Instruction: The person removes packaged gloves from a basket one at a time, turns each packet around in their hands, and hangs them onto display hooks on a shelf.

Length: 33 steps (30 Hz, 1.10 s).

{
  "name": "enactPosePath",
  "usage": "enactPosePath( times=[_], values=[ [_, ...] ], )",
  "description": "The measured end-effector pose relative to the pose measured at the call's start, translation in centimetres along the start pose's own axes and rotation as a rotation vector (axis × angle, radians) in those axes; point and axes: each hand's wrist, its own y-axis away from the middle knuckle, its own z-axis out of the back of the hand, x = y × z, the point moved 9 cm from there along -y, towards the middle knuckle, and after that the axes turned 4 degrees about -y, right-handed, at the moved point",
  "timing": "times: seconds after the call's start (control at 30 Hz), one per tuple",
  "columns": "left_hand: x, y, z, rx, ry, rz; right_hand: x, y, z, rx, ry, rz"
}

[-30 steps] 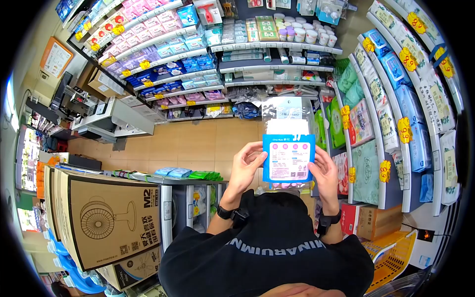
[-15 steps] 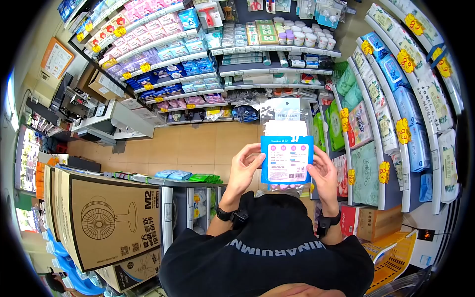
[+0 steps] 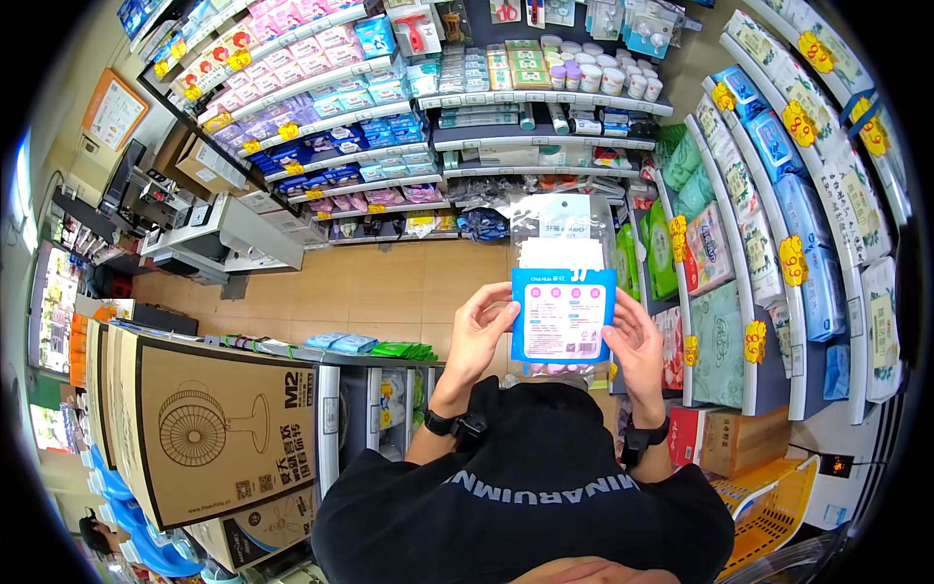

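A clear plastic packet with a blue and white printed label (image 3: 563, 316) is held upright in front of my chest, its hang hole at the top. My left hand (image 3: 479, 336) grips the packet's left edge, thumb on the front of the label. On the opposite edge, my right hand (image 3: 635, 347) pinches the packet between thumb and fingers. White items show through the clear upper part, and small pink pieces show at the bottom. The rest of the fingers are partly behind the packet.
Stocked shelves (image 3: 545, 98) stand ahead, and more shelves with tissue packs (image 3: 773, 136) curve along the right. A large fan carton (image 3: 219, 428) is at the left. A yellow basket (image 3: 769, 506) sits low on the right; a counter (image 3: 233, 229) stands far left.
The packet has shifted slightly left and down, with both hands still holding it. A person's head at the lower left edge has come further into view.
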Motion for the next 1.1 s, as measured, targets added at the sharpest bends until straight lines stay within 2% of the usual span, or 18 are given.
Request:
enactPosePath(
  times=[0.97, 1.1],
  values=[
    [-0.3, 1.1, 0.1, -0.014, 0.085, -0.004, -0.8, 0.1, -0.1, 0.069, 0.04, -0.034],
    [0.4, 1.5, -0.9, 0.108, 0.212, 0.053, -1.1, 0.2, -0.1, 0.061, -0.006, -0.029]
  ],
)
